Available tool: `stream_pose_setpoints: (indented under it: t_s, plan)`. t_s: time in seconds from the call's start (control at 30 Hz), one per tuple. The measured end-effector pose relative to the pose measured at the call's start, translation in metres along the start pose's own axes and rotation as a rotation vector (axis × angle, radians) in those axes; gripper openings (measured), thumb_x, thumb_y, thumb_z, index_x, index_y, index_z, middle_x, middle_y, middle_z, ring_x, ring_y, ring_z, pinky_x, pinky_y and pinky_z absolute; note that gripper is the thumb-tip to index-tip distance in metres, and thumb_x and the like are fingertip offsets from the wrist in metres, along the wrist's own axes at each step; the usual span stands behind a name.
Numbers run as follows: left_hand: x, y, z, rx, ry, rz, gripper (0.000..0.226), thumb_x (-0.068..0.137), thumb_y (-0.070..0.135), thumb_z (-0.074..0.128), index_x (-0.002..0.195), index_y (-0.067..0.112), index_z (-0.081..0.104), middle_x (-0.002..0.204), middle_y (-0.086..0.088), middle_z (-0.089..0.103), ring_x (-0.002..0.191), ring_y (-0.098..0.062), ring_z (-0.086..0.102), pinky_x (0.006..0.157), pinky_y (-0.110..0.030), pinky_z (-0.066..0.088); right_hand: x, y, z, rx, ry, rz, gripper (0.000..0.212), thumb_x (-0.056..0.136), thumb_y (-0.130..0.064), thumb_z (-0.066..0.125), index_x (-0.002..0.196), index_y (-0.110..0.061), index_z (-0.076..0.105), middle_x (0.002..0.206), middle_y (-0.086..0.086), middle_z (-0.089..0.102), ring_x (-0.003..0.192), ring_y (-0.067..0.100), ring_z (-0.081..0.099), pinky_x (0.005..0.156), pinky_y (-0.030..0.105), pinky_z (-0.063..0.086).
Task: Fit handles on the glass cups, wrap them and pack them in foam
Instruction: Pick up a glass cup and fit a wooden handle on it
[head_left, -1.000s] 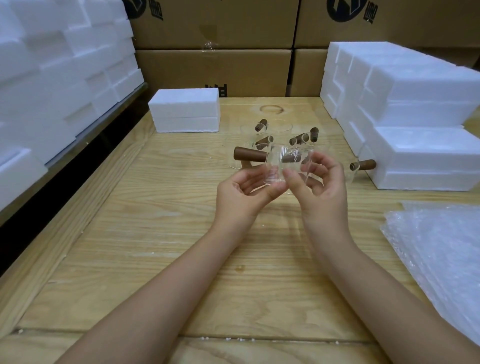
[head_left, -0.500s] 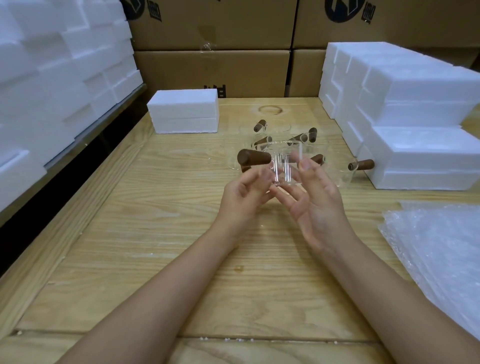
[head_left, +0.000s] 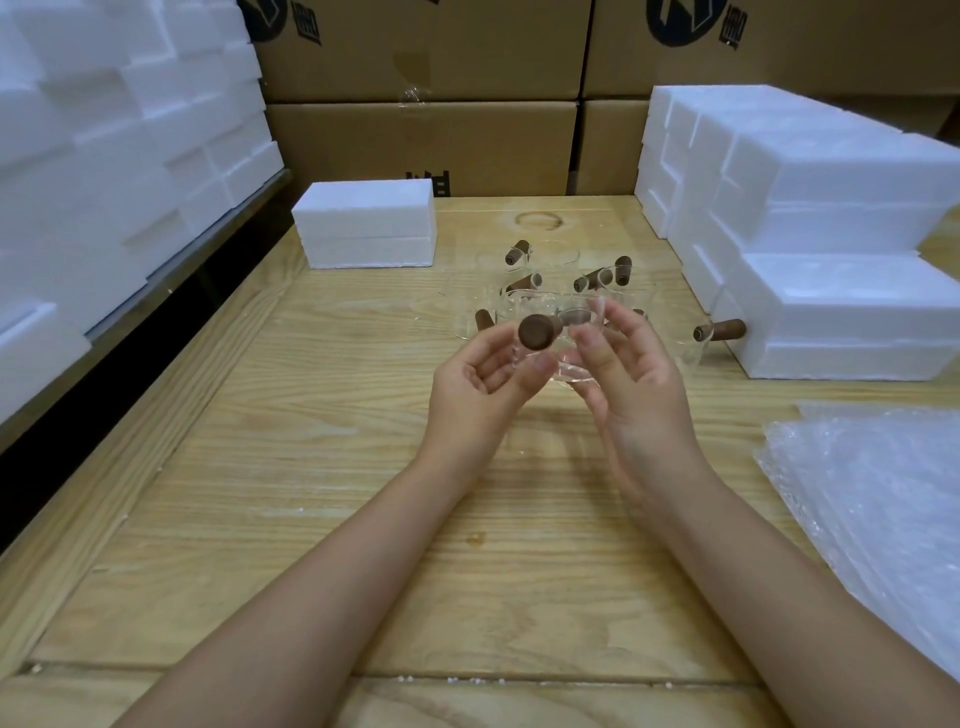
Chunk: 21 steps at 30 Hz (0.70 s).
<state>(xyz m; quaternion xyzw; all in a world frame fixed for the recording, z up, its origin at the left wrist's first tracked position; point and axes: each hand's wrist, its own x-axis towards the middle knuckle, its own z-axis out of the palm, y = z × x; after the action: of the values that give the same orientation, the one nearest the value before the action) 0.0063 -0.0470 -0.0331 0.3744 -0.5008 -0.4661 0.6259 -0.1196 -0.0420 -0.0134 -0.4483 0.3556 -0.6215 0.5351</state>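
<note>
Left hand (head_left: 478, 384) and right hand (head_left: 628, 379) gripped the glass cup (head_left: 569, 340), handle (head_left: 537, 331) on (looked snug); bubble wrap (head_left: 872, 493) next, probably.

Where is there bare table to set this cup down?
Bare wood: left of the left hand, this side of the lone foam block, and along the front edge beside the bubble wrap. Crowded: handled cups behind the held cup.

No legible text. Cardboard boxes (head_left: 421, 145) behind the tabletop (head_left: 311, 467) carry dark round logos (head_left: 680, 18) with blocky characters beside them, cropped at the top edge and unreadable. Black print (head_left: 427, 183) low on one box, half hidden.
</note>
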Motion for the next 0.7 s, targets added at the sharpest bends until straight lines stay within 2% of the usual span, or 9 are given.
stream_pose_setpoints:
  t_s: [0.1, 0.13, 0.17, 0.23, 0.27, 0.37, 0.47, 0.53, 0.7]
  plan:
    - [0.001, 0.003, -0.003, -0.084, -0.041, -0.105, 0.099, 0.051, 0.058, 0.084, 0.128, 0.004, 0.054, 0.121, -0.012, 0.066, 0.112, -0.025, 0.064, 0.096, -0.034, 0.051, 0.001, 0.000, -0.002, 0.102, -0.055, 0.048, 0.040, 0.077, -0.033, 0.065, 0.115, -0.022, 0.059, 0.104, -0.003, 0.070, 0.099, 0.016, 0.068, 0.078, 0.025, 0.053]
    - [0.002, 0.002, -0.005, -0.101, -0.071, -0.125, 0.098, 0.050, 0.063, 0.083, 0.126, 0.007, 0.057, 0.122, -0.011, 0.066, 0.113, -0.025, 0.063, 0.097, -0.034, 0.051, 0.001, 0.000, -0.002, 0.126, -0.073, 0.065, 0.038, 0.079, -0.033, 0.063, 0.115, -0.020, 0.060, 0.106, -0.002, 0.070, 0.102, 0.019, 0.067, 0.078, 0.026, 0.054]
    - [0.002, 0.001, -0.006, -0.100, -0.101, -0.139, 0.081, 0.057, 0.063, 0.080, 0.119, 0.013, 0.064, 0.116, -0.007, 0.069, 0.110, -0.023, 0.064, 0.094, -0.033, 0.052, 0.001, 0.001, -0.002, 0.135, -0.085, 0.078, 0.041, 0.080, -0.035, 0.062, 0.116, -0.017, 0.060, 0.110, 0.001, 0.069, 0.104, 0.021, 0.066, 0.079, 0.028, 0.054]
    - [0.002, -0.001, -0.005, -0.093, -0.140, -0.147, 0.034, 0.079, 0.046, 0.068, 0.103, 0.022, 0.071, 0.100, 0.003, 0.073, 0.100, -0.014, 0.067, 0.084, -0.028, 0.054, 0.000, 0.002, -0.001, 0.109, -0.088, 0.085, 0.048, 0.078, -0.041, 0.062, 0.119, -0.015, 0.060, 0.115, 0.007, 0.067, 0.107, 0.022, 0.064, 0.081, 0.030, 0.054]
    - [0.001, -0.002, -0.005, -0.091, -0.129, -0.142, 0.025, 0.084, 0.036, 0.060, 0.101, 0.022, 0.070, 0.098, 0.005, 0.074, 0.100, -0.013, 0.067, 0.082, -0.027, 0.054, 0.000, 0.001, -0.001, 0.072, -0.092, 0.068, 0.048, 0.079, -0.043, 0.060, 0.119, -0.016, 0.060, 0.116, 0.007, 0.067, 0.109, 0.022, 0.063, 0.081, 0.029, 0.054]
    - [0.001, -0.004, -0.005, -0.109, -0.087, -0.116, 0.025, 0.085, 0.028, 0.056, 0.105, 0.019, 0.067, 0.104, 0.005, 0.073, 0.112, -0.012, 0.063, 0.083, -0.029, 0.055, 0.000, 0.001, -0.002, -0.108, -0.101, -0.022, 0.038, 0.088, -0.040, 0.053, 0.120, -0.021, 0.062, 0.120, 0.004, 0.066, 0.109, 0.019, 0.064, 0.084, 0.027, 0.055]
    - [0.002, -0.003, -0.005, -0.099, -0.048, -0.117, 0.035, 0.082, 0.030, 0.060, 0.115, 0.018, 0.061, 0.102, -0.003, 0.074, 0.107, -0.019, 0.067, 0.083, -0.028, 0.056, 0.001, 0.003, -0.005, -0.305, -0.041, -0.152, 0.026, 0.096, -0.023, 0.053, 0.120, -0.030, 0.059, 0.120, 0.003, 0.065, 0.102, 0.016, 0.066, 0.084, 0.030, 0.055]
    - [0.002, -0.002, -0.005, -0.081, -0.030, -0.109, 0.037, 0.081, 0.030, 0.066, 0.116, 0.017, 0.060, 0.097, -0.002, 0.075, 0.100, -0.018, 0.069, 0.082, -0.027, 0.055, 0.000, 0.002, -0.008, -0.433, -0.019, -0.292, 0.035, 0.093, -0.014, 0.057, 0.117, -0.039, 0.053, 0.114, -0.003, 0.064, 0.102, 0.015, 0.064, 0.082, 0.032, 0.055]
    - [0.000, 0.005, -0.002, -0.089, 0.030, -0.079, 0.067, 0.072, 0.034, 0.073, 0.124, -0.003, 0.055, 0.091, -0.006, 0.071, 0.084, -0.010, 0.070, 0.081, -0.029, 0.057, -0.004, -0.003, -0.015, -0.678, -0.143, -0.581, 0.028, 0.087, -0.031, 0.058, 0.113, -0.025, 0.051, 0.097, -0.018, 0.062, 0.079, 0.004, 0.059, 0.070, 0.017, 0.045]
